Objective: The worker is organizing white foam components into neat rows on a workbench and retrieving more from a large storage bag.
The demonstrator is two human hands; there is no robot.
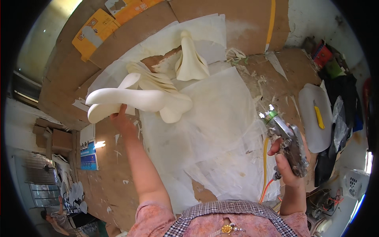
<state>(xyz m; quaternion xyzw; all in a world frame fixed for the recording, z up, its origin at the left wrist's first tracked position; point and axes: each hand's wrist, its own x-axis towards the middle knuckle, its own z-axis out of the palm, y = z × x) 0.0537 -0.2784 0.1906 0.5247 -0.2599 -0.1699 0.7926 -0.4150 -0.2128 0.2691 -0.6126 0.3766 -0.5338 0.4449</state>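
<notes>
My left hand (pixel 121 119) reaches forward and grips the near left side of several long, rounded, cream-coloured foam-like pieces (pixel 134 98). They overlap, and part of my fingers is hidden behind them. Just beyond lies a fanned stack of similar cream pieces (pixel 152 81). Another narrow-topped stack (pixel 191 65) stands farther back. On the right, my right hand (pixel 288 172) is closed around a metal spray gun (pixel 290 142) with a green ring near its nozzle. The gun points forward and left, apart from the cream pieces. Whether spray is coming out, I cannot tell.
White sheets (pixel 205 130) cover the brown cardboard (pixel 276 75). A yellow hose (pixel 265 166) and an orange hose (pixel 266 189) run down from the gun. At right lie a grey panel (pixel 310 114) and a yellow-handled tool (pixel 319 117). Another person (pixel 59 219) is at far lower left.
</notes>
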